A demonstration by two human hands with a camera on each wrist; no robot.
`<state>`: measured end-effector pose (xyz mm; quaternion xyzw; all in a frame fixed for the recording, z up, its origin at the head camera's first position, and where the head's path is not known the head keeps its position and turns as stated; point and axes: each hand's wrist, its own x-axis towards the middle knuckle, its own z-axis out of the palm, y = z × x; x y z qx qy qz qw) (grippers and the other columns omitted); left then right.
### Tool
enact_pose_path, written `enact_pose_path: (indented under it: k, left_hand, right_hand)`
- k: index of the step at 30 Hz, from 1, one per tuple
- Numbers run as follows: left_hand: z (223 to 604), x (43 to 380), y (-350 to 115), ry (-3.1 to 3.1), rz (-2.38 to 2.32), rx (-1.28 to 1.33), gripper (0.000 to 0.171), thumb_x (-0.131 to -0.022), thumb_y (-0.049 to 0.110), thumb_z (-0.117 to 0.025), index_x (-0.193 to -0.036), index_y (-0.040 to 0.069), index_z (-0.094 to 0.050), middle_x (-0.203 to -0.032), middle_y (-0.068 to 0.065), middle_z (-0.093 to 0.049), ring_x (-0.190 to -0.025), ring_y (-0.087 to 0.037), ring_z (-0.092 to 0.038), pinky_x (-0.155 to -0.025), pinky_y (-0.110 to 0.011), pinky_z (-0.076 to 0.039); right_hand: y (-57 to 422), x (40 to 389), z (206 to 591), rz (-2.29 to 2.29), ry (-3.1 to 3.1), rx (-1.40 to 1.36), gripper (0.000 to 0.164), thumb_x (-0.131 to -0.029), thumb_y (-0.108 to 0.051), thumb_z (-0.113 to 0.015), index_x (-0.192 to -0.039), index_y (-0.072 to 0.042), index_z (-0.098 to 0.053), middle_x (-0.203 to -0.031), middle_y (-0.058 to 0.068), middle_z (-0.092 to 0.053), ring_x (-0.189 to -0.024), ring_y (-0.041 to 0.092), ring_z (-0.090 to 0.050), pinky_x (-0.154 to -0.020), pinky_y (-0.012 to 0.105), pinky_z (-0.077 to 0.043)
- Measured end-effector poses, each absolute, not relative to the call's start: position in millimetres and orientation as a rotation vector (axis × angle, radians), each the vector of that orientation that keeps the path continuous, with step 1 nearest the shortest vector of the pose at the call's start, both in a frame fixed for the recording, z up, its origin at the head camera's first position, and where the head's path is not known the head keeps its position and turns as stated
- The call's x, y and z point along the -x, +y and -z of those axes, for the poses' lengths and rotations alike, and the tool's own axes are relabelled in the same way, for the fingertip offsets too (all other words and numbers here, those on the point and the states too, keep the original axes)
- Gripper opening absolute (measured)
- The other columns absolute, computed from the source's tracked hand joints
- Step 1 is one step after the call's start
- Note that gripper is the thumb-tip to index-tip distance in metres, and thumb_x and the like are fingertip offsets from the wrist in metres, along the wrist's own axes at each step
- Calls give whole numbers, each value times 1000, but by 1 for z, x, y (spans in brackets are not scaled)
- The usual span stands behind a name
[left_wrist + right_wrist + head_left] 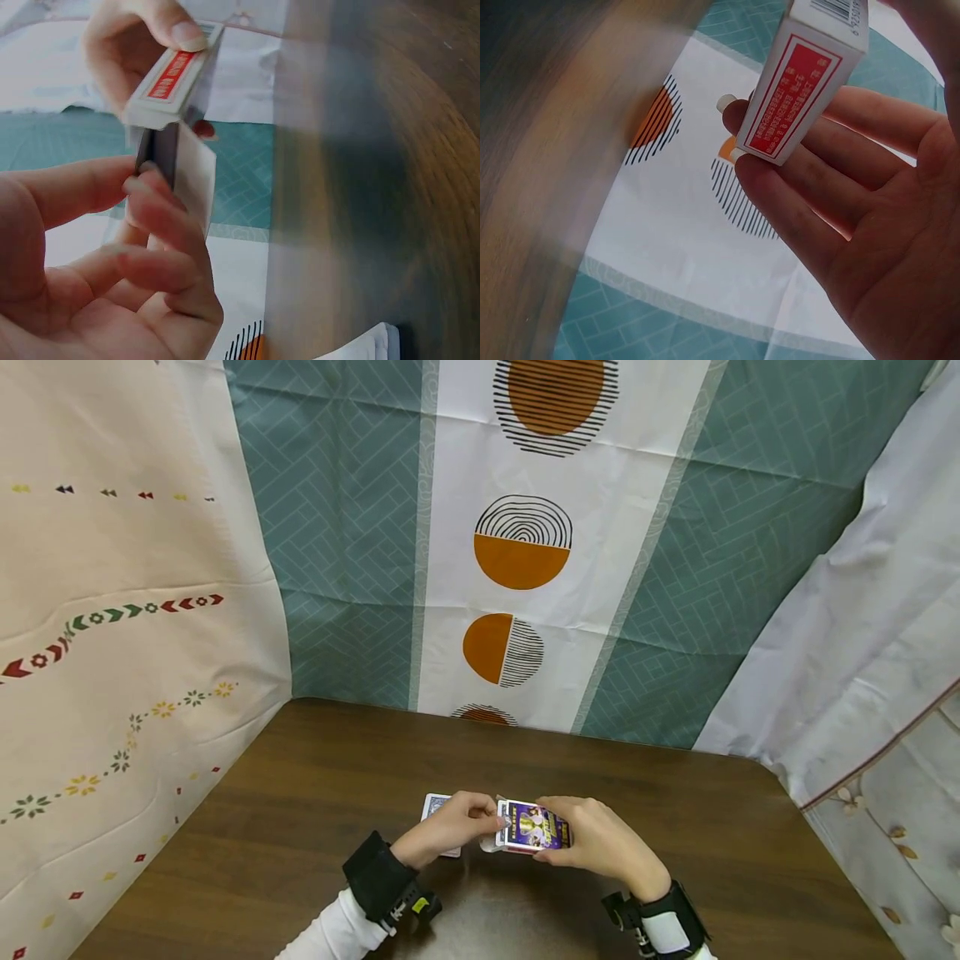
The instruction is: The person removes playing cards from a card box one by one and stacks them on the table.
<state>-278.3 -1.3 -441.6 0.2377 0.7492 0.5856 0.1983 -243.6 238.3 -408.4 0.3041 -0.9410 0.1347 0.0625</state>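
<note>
A small card box [534,827] with a purple printed face is held above the table in front of me. My right hand [592,839] grips it by its right end, thumb on one narrow side and fingers on the other. A red label panel [795,97] with white lettering shows on its side in the right wrist view. My left hand [463,820] pinches at the open left end, fingertips right at the dark slot [166,154]. Below that end a white flap [195,176] stands out. Partly hidden behind my left hand, blue-backed playing cards [433,804] lie on the table.
The brown wooden table [337,777] runs back to a hanging green and white cloth [352,568]. A cream patterned cloth [150,693] borders the left side, and white cloth [810,652] hangs at the right. Both wrists wear black straps [378,877].
</note>
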Motion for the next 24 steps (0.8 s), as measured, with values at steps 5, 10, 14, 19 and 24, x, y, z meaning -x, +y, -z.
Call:
enact_pose_path:
  k: [5, 10, 14, 19, 24]
  left_hand:
    - [441, 281, -7, 2046, -1655, -629, 17, -95, 14, -60, -94, -3, -63, -70, 1, -62, -62, -11, -56, -59, -25, -39]
    - [438, 283, -11, 1960, -1685, -596, 21, -97, 13, -55, -102, -7, -59, -76, -5, -68, -65, -12, -67, -60, -23, -43]
    - [435, 283, -13, 1915, -1699, -585, 25, -98, 11, -52, -112, -9, -57, -82, -10, -68, -66, -13, -67, -60, -22, -43]
    - [435, 283, -12, 1906, -1667, -606, 27, -96, 10, -55, -116, -8, -60, -81, -5, -64, -68, -12, -59, -62, -23, -41]
    - [436, 283, -14, 1891, -1631, -657, 27, -96, 14, -58, -113, -6, -64, -78, 0, -64, -69, -11, -56, -63, -22, -41]
  right_hand:
    - [240, 244, 408, -414, -2846, -914, 60, -75, -41, -81, -119, -5, -64, -109, 3, -70, -83, 4, -58, -71, 23, -51]
    - [242, 245, 407, -413, -2854, -895, 61, -75, -42, -81, -119, -5, -64, -109, 3, -70, -82, 4, -57, -70, 21, -50]
    - [243, 245, 407, -411, -2854, -887, 61, -75, -41, -81, -119, -4, -64, -110, 4, -70, -82, 5, -57, -70, 21, -50]
    - [244, 245, 407, -418, -2850, -888, 60, -74, -41, -82, -119, -5, -64, -108, 3, -70, -82, 5, -57, -70, 22, -51]
    - [243, 245, 407, -417, -2855, -887, 61, -74, -41, -82, -119, -5, -64, -108, 3, -70, -82, 5, -58, -71, 23, -51]
